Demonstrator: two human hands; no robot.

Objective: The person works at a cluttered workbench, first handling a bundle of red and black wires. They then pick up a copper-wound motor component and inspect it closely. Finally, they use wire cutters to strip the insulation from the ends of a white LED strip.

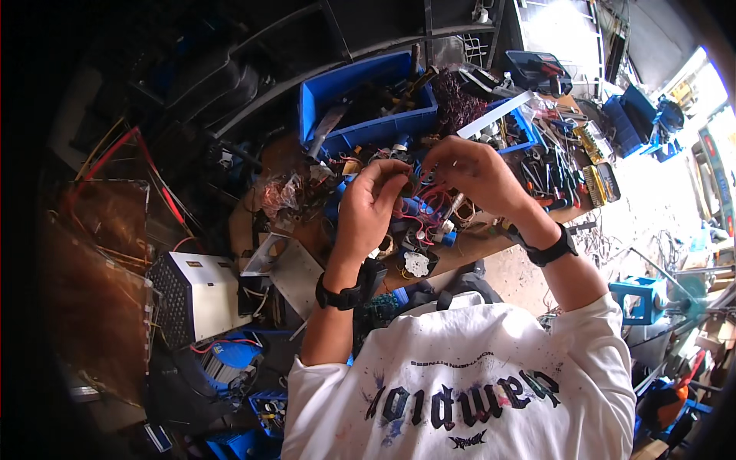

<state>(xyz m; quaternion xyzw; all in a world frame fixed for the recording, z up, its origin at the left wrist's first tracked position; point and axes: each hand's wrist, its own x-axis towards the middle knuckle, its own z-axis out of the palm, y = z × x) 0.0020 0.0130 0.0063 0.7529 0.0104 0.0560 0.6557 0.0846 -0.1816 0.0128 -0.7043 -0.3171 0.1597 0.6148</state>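
Observation:
My left hand [371,207] is pinched on a small dark green part [409,185] at the middle of the bench. Just right of it my right hand [481,175] has its fingers curled by red wires [437,193]; what is between its fingertips is too small to make out. Beneath both hands lies a tangle of wires with blue cylindrical parts [446,238] and a white perforated disc [416,264]. Black bands are on both my wrists.
A blue tool bin [322,103] stands behind my hands. Pliers and screwdrivers [548,165] crowd the wooden bench [491,249] at right, near a yellow case [600,184]. A white metal box [192,295] sits lower left. A blue stool [640,299] stands right.

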